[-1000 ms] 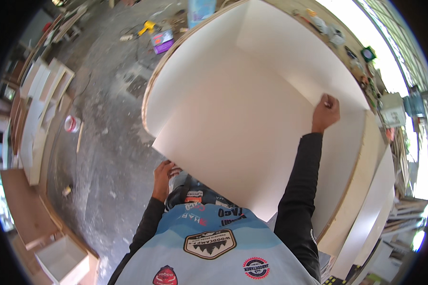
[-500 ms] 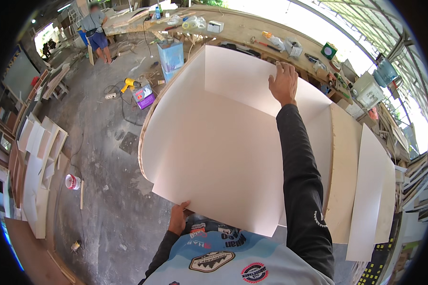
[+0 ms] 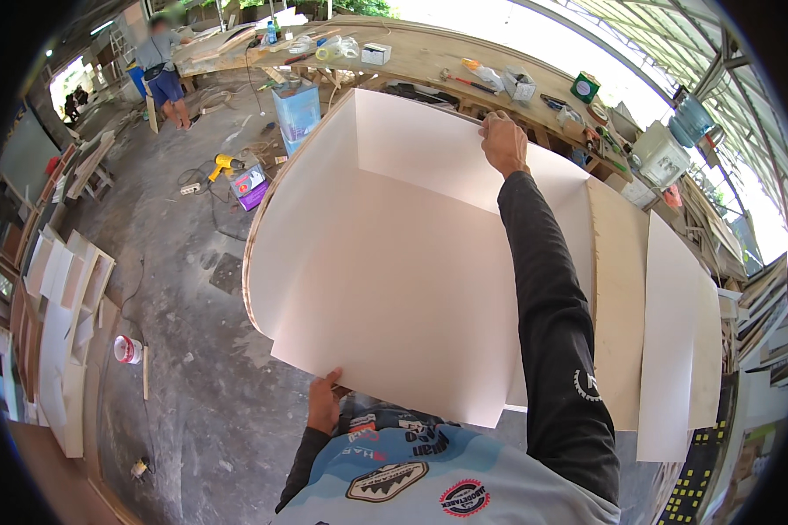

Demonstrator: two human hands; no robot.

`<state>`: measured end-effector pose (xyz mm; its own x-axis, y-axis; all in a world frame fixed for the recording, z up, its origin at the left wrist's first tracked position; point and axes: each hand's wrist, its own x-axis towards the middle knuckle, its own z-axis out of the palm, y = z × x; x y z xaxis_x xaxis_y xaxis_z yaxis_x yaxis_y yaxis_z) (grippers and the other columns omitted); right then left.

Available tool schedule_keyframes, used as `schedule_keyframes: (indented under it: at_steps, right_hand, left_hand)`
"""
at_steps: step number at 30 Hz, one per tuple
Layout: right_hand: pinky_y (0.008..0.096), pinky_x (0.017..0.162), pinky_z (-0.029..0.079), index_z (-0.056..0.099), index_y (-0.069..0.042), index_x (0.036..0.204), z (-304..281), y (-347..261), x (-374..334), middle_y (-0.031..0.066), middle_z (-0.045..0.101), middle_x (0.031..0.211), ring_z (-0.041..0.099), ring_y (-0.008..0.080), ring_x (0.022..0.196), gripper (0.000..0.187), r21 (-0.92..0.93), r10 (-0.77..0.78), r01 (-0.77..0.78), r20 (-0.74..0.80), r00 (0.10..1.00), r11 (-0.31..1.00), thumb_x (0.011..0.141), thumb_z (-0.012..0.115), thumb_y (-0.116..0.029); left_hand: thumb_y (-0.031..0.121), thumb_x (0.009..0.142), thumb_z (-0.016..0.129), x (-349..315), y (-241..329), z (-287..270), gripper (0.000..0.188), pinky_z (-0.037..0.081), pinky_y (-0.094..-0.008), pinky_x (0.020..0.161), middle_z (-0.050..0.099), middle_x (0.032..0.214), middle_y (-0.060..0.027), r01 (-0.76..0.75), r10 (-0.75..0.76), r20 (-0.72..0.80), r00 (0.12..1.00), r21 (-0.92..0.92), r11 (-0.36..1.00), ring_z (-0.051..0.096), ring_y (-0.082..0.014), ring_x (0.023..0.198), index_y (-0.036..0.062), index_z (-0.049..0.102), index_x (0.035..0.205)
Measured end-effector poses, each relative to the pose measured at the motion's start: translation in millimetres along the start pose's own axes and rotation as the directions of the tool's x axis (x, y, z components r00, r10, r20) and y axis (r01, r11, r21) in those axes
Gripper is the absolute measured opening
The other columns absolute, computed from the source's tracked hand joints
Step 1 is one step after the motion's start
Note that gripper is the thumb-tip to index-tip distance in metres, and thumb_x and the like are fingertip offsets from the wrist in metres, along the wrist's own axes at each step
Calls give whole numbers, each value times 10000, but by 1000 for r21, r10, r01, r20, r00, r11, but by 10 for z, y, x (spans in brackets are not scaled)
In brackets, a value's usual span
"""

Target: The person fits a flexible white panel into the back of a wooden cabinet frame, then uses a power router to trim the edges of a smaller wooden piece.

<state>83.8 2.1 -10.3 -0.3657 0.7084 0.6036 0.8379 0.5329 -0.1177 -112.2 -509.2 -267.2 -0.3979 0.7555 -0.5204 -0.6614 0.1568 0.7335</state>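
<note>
Where left hand (image 3: 324,409), panel (image 3: 403,293) (near edge)

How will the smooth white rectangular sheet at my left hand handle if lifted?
The smooth white rectangular sheet may flex, since its edge looks thin. Its plain face could feel slippery, and its breadth probably makes it unwieldy.

- Most fingers of my left hand (image 3: 324,404) are hidden under the near edge of the white panel (image 3: 403,332).
- My right sleeve (image 3: 553,306) covers part of the right wall (image 3: 571,201) of the box (image 3: 302,232).
- I can't tell whether my right hand (image 3: 504,144) touches the rim of the far wall (image 3: 411,127).
- My shirt (image 3: 403,505) is cut off below.
- The face of the co-worker (image 3: 159,56) is blurred.
- Dark shapes (image 3: 71,107) far off to my left are too small to tell.
</note>
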Motion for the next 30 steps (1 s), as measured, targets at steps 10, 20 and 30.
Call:
schedule_keyframes:
  at_steps: [10,20,30]
  right_hand:
    - [477,837,506,690,-79,907,-48,-312,-509,105,663,1005,661,346,974,91,15,-62,64,-70,996,998,816,683,-87]
    - [425,887,491,675,-49,927,-125,-341,-708,112,652,992,657,290,996,126,32,-87,94,-179,980,995,805,646,-42]
    - [459,784,526,695,-90,966,-1535,-675,120,144,682,977,673,359,920,195,-149,20,-88,-407,913,985,776,721,-128]
  left_hand:
    - [188,960,601,147,-93,-186,299,592,-445,855,707,1085,-151,31,-30,38,999,-26,999,712,-286,970,-23,634,1168]
    - [205,990,591,65,-70,-145,309,589,-445,873,689,1131,-140,78,-78,81,994,-2,997,697,-291,1017,-10,607,1211]
    - [207,1006,584,138,56,-246,332,586,-478,901,684,1119,-177,192,-186,130,974,-34,981,703,-318,1008,-32,586,1236]
